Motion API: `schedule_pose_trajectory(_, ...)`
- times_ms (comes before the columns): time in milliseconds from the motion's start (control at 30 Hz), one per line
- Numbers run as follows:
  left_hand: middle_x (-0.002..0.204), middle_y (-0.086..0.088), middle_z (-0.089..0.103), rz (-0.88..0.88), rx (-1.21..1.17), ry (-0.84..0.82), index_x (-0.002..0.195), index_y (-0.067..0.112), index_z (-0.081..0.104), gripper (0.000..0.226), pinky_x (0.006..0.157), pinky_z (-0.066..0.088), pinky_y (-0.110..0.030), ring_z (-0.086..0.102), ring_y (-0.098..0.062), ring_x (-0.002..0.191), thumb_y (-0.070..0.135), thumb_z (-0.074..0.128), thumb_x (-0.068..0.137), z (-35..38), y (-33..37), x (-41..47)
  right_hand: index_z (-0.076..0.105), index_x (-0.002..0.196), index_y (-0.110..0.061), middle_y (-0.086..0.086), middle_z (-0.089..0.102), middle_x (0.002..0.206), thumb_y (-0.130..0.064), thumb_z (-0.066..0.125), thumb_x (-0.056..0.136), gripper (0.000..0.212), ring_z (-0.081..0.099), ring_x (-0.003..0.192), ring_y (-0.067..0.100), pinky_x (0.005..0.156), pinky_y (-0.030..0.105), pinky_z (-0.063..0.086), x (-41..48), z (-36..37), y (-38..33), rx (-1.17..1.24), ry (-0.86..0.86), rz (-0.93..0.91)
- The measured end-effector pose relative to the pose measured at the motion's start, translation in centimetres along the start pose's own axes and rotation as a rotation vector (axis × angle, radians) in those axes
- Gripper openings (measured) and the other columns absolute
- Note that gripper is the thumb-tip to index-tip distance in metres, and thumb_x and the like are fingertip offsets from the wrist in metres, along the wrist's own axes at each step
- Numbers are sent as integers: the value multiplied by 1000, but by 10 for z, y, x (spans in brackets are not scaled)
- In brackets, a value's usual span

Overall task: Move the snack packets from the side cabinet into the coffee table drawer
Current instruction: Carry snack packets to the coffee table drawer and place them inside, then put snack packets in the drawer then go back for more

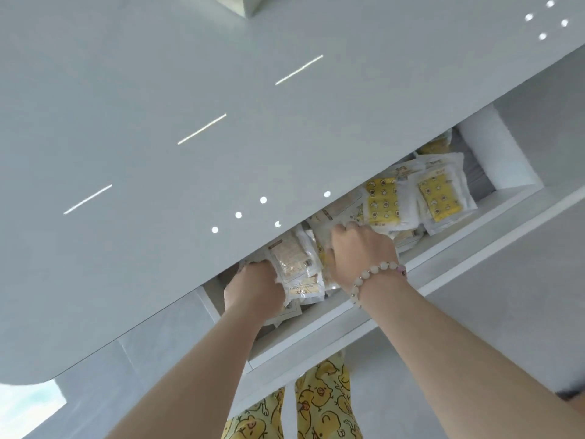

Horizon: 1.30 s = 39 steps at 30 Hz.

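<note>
The coffee table drawer (449, 253) stands pulled out under the glossy white table top (190, 90). Several snack packets fill it: white ones with yellow panels (440, 198) on the right and pale beige ones (291, 259) on the left. My left hand (253, 289) reaches into the drawer's left part, fingers curled round the beige packets and partly hidden under the table edge. My right hand (361, 251), with a bead bracelet on the wrist, lies on the middle packets (319, 232), fingers curled over them. The side cabinet is out of view.
The table top overhangs the back half of the drawer and hides what lies there. A pale box (242, 4) stands on the table's far edge. My legs in yellow patterned trousers (326, 403) stand just before the drawer front, on a light tiled floor (474, 312).
</note>
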<state>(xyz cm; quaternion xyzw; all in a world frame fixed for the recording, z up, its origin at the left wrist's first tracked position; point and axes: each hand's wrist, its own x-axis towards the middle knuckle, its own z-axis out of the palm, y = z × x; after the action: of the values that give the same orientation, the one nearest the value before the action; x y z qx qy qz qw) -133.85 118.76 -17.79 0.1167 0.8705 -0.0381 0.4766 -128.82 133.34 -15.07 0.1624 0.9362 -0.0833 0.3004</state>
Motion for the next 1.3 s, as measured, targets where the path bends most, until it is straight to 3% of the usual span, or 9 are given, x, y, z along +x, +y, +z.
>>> schedule_pose_trajectory(133,116,5,57,210,87,226,126,23,47,31,77,43,-28,57,-18,105,27,42,95,-46,21,-54,53,119,-11,8,54,123,-24,33,101,30,48,113,20,66,25,39,-40,-67,23,25,86,3)
schedule_pose_trajectory(200,117,5,54,316,143,345,128,22,44,32,78,40,-26,54,-17,107,31,38,97,-79,36,-84,51,124,-11,9,48,133,-29,28,101,37,40,124,22,82,28,44,-68,-103,30,46,115,26)
schedule_pose_trajectory(300,119,6,54,478,201,424,129,23,44,35,80,39,-26,52,-15,111,36,34,99,-129,57,-127,44,132,-12,8,37,144,-30,26,100,41,31,134,23,105,33,35,-116,-149,33,39,149,82)
schedule_pose_trajectory(500,122,6,57,670,428,397,123,25,53,36,91,40,-27,54,-17,114,40,31,99,-199,96,-215,50,125,-10,10,49,130,-29,27,100,40,44,120,25,94,35,38,-210,-227,40,98,216,311)
schedule_pose_trajectory(700,115,-4,61,921,590,432,114,20,58,39,88,42,-30,56,-22,109,37,26,100,-221,163,-313,52,122,-10,9,54,124,-28,31,98,36,45,118,24,94,33,35,-300,-266,57,121,406,559)
schedule_pose_trajectory(900,115,-7,62,1243,722,470,108,15,60,36,85,43,-30,57,-27,108,31,30,98,-185,221,-411,49,125,-9,9,51,128,-25,28,99,37,41,122,24,97,32,33,-410,-246,76,250,450,862)
schedule_pose_trajectory(1100,120,-11,60,1497,1050,492,110,10,61,40,85,43,-31,56,-31,111,34,30,98,-103,227,-491,52,122,-7,10,53,127,-25,30,99,37,40,123,24,95,33,34,-509,-192,57,395,424,1147)
schedule_pose_trajectory(1300,124,-14,59,1718,1186,501,114,10,61,40,90,44,-33,55,-31,115,35,33,97,-13,230,-576,54,120,-8,8,53,123,-25,30,99,36,42,119,23,91,33,36,-622,-137,28,514,549,1411)
